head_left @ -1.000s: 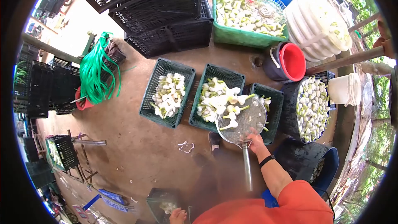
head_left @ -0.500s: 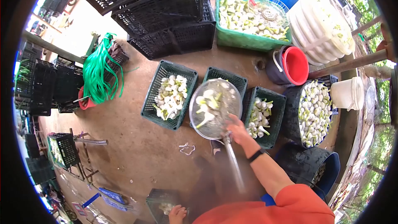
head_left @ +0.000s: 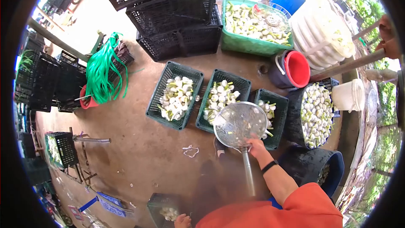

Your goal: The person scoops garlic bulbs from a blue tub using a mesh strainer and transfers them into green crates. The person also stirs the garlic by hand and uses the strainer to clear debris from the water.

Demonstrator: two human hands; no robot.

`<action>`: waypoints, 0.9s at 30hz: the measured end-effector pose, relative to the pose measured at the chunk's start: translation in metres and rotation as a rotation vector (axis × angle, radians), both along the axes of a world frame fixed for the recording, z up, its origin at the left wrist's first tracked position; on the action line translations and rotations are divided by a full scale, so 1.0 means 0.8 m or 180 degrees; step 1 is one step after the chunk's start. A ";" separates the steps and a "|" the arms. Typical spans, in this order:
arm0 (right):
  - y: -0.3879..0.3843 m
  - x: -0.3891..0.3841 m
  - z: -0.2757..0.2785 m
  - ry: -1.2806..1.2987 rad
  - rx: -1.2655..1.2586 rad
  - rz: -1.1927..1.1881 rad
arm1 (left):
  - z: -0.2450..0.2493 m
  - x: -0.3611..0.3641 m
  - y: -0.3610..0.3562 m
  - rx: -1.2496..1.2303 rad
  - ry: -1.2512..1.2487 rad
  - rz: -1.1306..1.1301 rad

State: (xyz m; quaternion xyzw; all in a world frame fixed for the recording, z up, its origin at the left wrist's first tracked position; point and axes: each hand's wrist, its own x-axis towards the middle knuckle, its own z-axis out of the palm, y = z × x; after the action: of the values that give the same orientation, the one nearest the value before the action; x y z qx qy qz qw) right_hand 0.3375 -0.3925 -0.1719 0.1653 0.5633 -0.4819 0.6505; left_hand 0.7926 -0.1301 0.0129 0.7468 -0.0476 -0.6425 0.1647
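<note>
My right hand [head_left: 254, 145] grips a round, long-handled strainer [head_left: 240, 122] where its metal handle meets the bowl. The bowl holds only small bits and hangs over the near edge of the middle crate [head_left: 201, 120] and part of the right crate [head_left: 276, 140]. White garlic bulbs [head_left: 221, 96] with green stems lie in the middle crate, and more garlic fills part of the left crate [head_left: 152, 109]. At the bottom, my left hand [head_left: 182, 221] is beside a dark crate [head_left: 158, 200] with some garlic; its fingers are too small and partly cut off to read.
Black crates [head_left: 177, 21] are stacked at the back. Beyond the crates stands a green tub [head_left: 253, 48] of garlic. Right of them are a red-lined bucket [head_left: 297, 69], a large dark tub [head_left: 295, 118] full of garlic and a tipped dark barrel [head_left: 310, 164].
The strainer has moved right and nearer to me, and the garlic bulbs in it are gone. More garlic now shows in the middle crate. My left hand stays low beside the dark crate.
</note>
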 end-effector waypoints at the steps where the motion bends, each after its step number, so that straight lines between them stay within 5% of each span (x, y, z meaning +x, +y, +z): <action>1: 0.027 -0.008 0.019 -0.0045 0.0081 -0.0192 | 0.002 -0.003 0.000 -0.0079 -0.0064 0.0122; 5: 0.148 -0.046 0.072 0.0143 0.0183 -0.0863 | -0.031 0.054 -0.014 0.0090 0.0114 -0.0298; 7: 0.216 -0.065 0.097 0.0311 0.0153 -0.0965 | -0.059 0.087 -0.020 -0.0420 0.0336 -0.0520; 12: 0.419 -0.078 0.140 0.0818 0.0576 -0.1651 | -0.068 0.134 -0.096 -0.0537 0.0343 -0.0211; 14: 0.477 -0.062 0.150 0.0880 0.0733 -0.2111 | -0.062 0.128 -0.136 -0.0478 -0.0495 -0.1172; 17: 0.525 -0.001 0.221 0.0684 0.0457 -0.3055 | -0.048 0.119 -0.186 -0.0820 -0.0359 -0.1688; 19: 0.588 0.031 0.196 0.0552 0.0230 -0.3627 | -0.108 0.134 -0.231 -0.1544 -0.0842 -0.2957; 22: 0.662 0.098 0.169 0.0856 0.0453 -0.4083 | -0.010 0.003 -0.290 -0.1939 0.0124 -0.2453; 25: 0.667 0.053 0.151 0.0786 0.0713 -0.4576 | -0.018 -0.150 -0.337 -0.2863 0.1057 -0.2410; 27: 0.699 0.074 0.166 0.0871 0.1142 -0.4662 | 0.069 -0.253 -0.330 -0.3098 0.1522 -0.2557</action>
State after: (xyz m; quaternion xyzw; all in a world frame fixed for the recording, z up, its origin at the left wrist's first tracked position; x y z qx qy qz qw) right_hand 0.3966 0.1669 -0.0390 0.5384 0.4550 -0.7073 0.0526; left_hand 0.5901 -0.3943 0.0677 0.3490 -0.5679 -0.7069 0.2367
